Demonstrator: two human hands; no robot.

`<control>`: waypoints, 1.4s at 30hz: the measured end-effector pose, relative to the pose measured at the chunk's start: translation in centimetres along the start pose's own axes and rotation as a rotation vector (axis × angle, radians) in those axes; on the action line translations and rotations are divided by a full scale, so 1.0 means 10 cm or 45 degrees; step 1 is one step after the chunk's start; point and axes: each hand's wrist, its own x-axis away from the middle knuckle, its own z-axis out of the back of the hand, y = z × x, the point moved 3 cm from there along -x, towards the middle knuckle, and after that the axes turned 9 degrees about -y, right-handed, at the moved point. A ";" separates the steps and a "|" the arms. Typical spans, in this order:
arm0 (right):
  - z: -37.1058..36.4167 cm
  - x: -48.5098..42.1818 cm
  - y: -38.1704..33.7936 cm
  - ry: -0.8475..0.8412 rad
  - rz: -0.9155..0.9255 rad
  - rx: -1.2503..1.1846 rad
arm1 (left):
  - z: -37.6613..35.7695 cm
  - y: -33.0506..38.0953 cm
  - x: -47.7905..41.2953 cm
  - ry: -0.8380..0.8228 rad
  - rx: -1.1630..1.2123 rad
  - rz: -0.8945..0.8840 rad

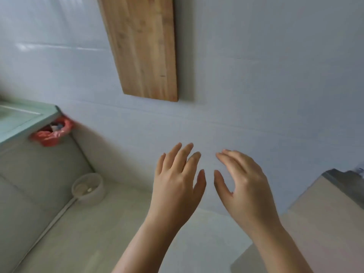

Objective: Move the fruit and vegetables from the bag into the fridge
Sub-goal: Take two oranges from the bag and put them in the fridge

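Note:
My left hand and my right hand are held out side by side in front of a white tiled wall, backs toward me, fingers spread, nothing in either. A red plastic bag with something inside hangs at the corner of a pale green counter at the left. What it holds is too blurred to tell. No fridge and no fruit or vegetables are in sight.
A wooden cutting board hangs on the wall above my hands. A small white round bowl-like object sits low at the left with a white cord running from it. A beige box-like surface stands at the right.

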 end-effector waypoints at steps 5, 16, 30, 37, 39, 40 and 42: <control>-0.25 -0.17 -0.66 -0.056 0.180 -0.115 | 0.47 -0.49 0.38 0.052 -0.122 0.214; -1.00 -0.41 -2.97 -0.174 0.583 -0.448 | 2.04 -2.02 1.60 0.297 -0.381 0.680; -1.98 0.17 -6.23 -0.432 1.110 -0.835 | 3.71 -3.48 3.82 0.587 -0.706 1.198; -2.44 0.32 -7.26 -0.579 1.295 -0.996 | 3.98 -4.03 4.49 0.652 -0.809 1.442; -2.63 0.23 -7.56 -0.589 1.314 -1.035 | 4.06 -4.30 4.56 0.655 -0.827 1.487; -2.72 0.17 -7.71 -0.590 1.320 -1.051 | 4.11 -4.45 4.58 0.655 -0.843 1.502; -2.92 0.01 -8.01 -0.592 1.331 -1.074 | 4.25 -4.77 4.57 0.646 -0.859 1.526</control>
